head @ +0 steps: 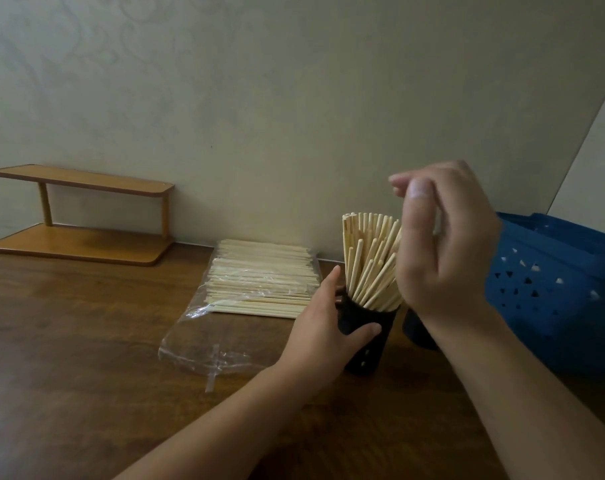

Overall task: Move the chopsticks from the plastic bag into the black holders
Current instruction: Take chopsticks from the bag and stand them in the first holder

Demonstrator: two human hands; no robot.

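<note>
The left hand (323,320) grips a black holder (365,336) crammed with chopsticks (370,261). Above them the right hand (443,244) hovers, fingers loosely bent, holding nothing. Beyond the left hand lies the plastic bag (245,299), still stocked.

A dark wooden surface (69,341) is set against the wall. On it are seen a two-tier wooden shelf (82,216), a clear plastic bag (224,327) of chopsticks (263,275), a black holder (365,341), a second dark holder (418,334) and a blue basket (553,289).
</note>
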